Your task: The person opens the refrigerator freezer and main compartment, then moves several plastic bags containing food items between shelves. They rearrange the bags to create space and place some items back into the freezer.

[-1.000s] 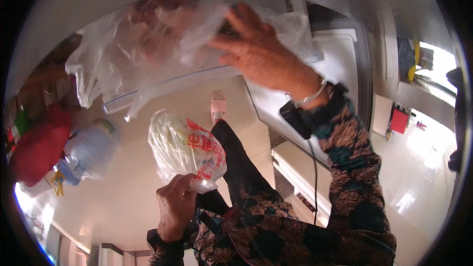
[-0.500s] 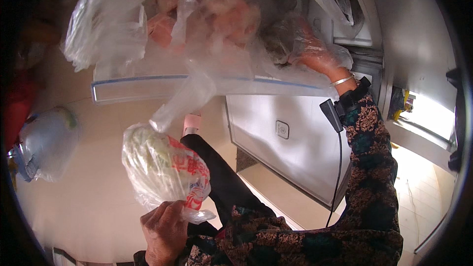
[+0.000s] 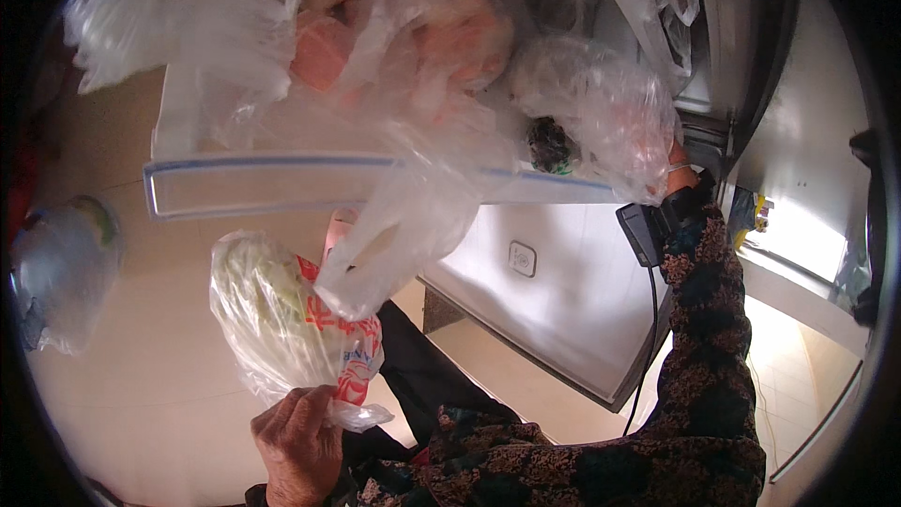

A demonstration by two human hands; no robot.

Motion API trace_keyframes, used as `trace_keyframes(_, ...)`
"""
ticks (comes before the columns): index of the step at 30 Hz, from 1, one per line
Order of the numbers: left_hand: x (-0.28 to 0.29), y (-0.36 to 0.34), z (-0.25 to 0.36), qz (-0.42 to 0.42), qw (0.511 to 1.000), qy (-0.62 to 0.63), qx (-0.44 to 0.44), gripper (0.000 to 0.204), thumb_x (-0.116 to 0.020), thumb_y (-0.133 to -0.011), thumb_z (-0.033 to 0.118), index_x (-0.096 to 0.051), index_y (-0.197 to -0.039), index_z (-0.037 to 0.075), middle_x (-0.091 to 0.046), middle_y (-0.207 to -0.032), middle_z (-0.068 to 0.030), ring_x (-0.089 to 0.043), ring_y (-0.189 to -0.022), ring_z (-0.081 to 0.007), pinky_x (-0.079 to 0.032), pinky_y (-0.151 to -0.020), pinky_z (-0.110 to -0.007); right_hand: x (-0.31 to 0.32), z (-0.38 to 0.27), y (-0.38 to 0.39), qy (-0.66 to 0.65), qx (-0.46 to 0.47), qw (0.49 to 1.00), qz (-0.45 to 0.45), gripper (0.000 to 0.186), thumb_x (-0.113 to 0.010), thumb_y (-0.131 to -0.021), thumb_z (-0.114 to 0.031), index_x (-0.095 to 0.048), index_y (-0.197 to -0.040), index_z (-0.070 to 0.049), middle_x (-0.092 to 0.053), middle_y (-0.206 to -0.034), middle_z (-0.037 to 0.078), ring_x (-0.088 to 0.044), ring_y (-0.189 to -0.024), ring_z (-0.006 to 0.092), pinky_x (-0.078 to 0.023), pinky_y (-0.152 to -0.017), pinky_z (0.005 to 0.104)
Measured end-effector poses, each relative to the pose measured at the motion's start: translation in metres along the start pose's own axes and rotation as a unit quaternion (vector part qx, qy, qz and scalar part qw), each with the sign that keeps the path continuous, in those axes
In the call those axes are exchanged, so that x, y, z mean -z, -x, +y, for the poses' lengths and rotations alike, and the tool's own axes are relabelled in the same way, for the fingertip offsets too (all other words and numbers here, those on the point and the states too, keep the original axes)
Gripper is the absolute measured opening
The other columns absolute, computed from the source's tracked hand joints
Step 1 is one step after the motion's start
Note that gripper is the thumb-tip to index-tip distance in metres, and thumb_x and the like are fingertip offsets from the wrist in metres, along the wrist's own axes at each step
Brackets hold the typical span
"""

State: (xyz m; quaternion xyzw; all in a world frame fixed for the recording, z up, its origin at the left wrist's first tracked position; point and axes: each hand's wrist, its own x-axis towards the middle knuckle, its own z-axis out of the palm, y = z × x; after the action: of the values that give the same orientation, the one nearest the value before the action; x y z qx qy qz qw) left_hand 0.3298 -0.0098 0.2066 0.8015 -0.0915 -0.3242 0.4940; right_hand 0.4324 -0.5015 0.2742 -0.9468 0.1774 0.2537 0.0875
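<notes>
Low in the picture, my left hand [image 3: 293, 434] grips the neck of a clear bag with red print [image 3: 282, 305], which holds a pale green vegetable. Above it is a pulled-out clear drawer [image 3: 197, 190] full of frosted plastic bags, pinkish frozen lumps [image 3: 460, 38] and a small dark bundle [image 3: 554, 145]. A loose translucent bag [image 3: 404, 216] hangs over its front edge. At the drawer's right end my right hand [image 3: 678, 161] is mostly behind a crumpled clear bag [image 3: 610, 108]; its fingers are hidden.
A white door with an inner panel [image 3: 563, 291] stands open below the drawer. A grey cabinet surface [image 3: 802, 131] is at the right, beside a bright opening. A pale blue bagged item [image 3: 66, 272] is at the left. A black cord runs from the device on my right wrist.
My right hand has moved rightward and slipped behind bags at the drawer's end. The drawer's contents show more fully. My left hand and its bag appear farther left in the picture.
</notes>
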Motion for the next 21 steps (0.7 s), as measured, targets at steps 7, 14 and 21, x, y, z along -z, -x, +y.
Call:
trace_keyframes(7, 0.002, -0.002, 0.006, -0.012, 1.0, -0.009, 0.012, 0.03, -0.066, -0.065, -0.009, -0.067, -0.094, 0.0, -0.066, -0.079, -0.0182, -0.067, -0.069, -0.0368, -0.052, -0.063, -0.038, -0.023, -0.029, -0.042, -0.323, 0.072, 0.94, 0.079, 0.045, -0.06, -0.097, -0.021, -0.053, -0.138, -0.003, -0.058, -0.135, 0.01, -0.052, -0.126, 0.0224, -0.042, -0.109, 0.0382)
trace_keyframes(14, -0.002, -0.004, 0.009, -0.003, 1.0, 0.001, 0.031, 0.033, -0.062, -0.063, -0.013, -0.066, -0.094, -0.001, -0.064, -0.077, -0.0178, -0.066, -0.067, -0.0352, -0.052, -0.061, -0.036, -0.025, -0.043, -0.023, -0.559, 0.073, 0.824, 0.061, 0.038, -0.054, -0.1, -0.012, -0.053, -0.137, -0.003, -0.059, -0.135, 0.01, -0.055, -0.124, 0.0217, -0.044, -0.108, 0.0396)
trace_keyframes(21, -0.003, 0.0, 0.019, 0.018, 0.999, 0.029, 0.037, 0.031, -0.063, -0.066, -0.014, -0.065, -0.094, -0.002, -0.064, -0.077, -0.018, -0.067, -0.066, -0.0332, -0.052, -0.061, -0.035, -0.023, 0.031, -0.031, -0.292, -0.127, 0.938, 0.14, 0.049, -0.058, -0.097, -0.008, -0.044, -0.144, -0.003, -0.051, -0.141, 0.014, -0.049, -0.128, 0.0224, -0.047, -0.102, 0.0352)
